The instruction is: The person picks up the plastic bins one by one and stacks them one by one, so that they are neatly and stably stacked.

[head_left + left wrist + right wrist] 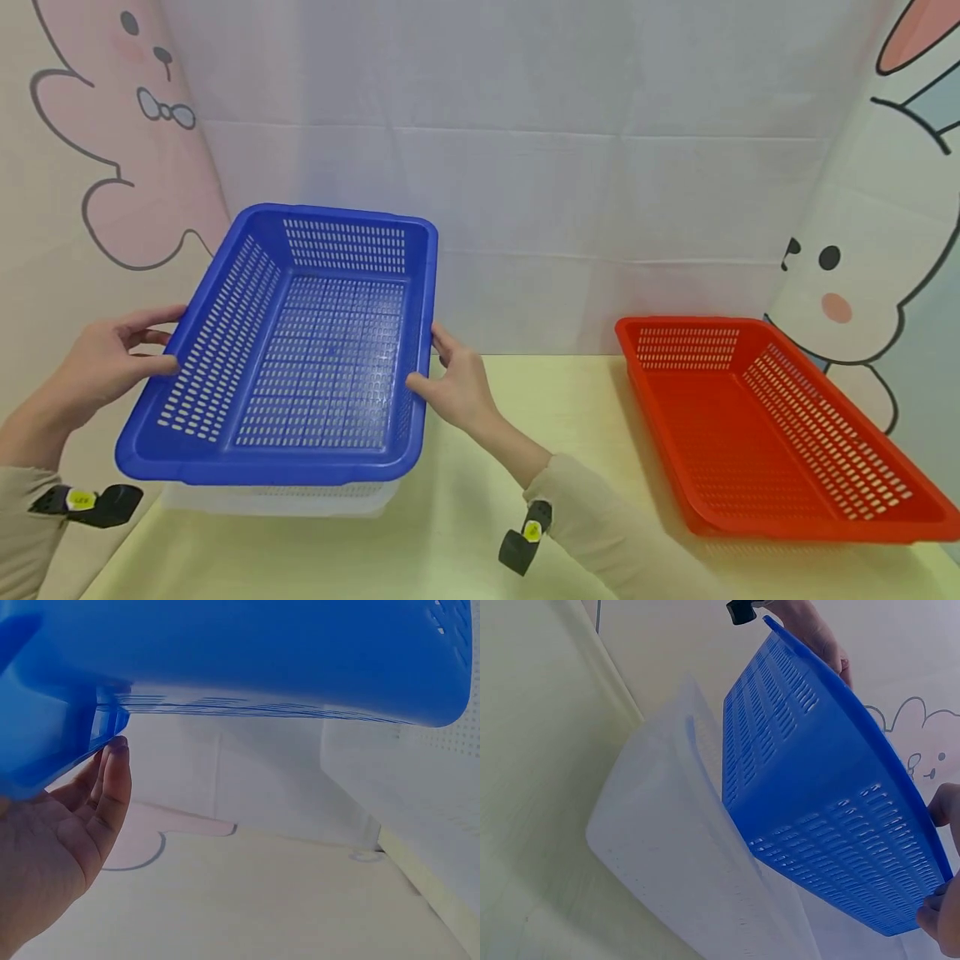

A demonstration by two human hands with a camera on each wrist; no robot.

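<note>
A blue slotted basket (315, 350) is held up at a tilt, its far end raised. My left hand (105, 362) grips its left rim, thumb on the outer wall and fingers behind. My right hand (450, 383) grips the right rim, thumb against the wall. Just under the blue basket a white translucent basket (285, 498) rests on the table. In the left wrist view the blue basket (262, 660) fills the top above my left hand (67, 840). In the right wrist view the blue basket (817, 802) stands clear of the white basket (675, 855), with my right hand (941, 915) on its rim.
A red slotted basket (765, 417) lies on the pale yellow table (540, 417) at the right. A white cloth backdrop with cartoon rabbits closes off the back and both sides. The table's left edge runs close to the white basket.
</note>
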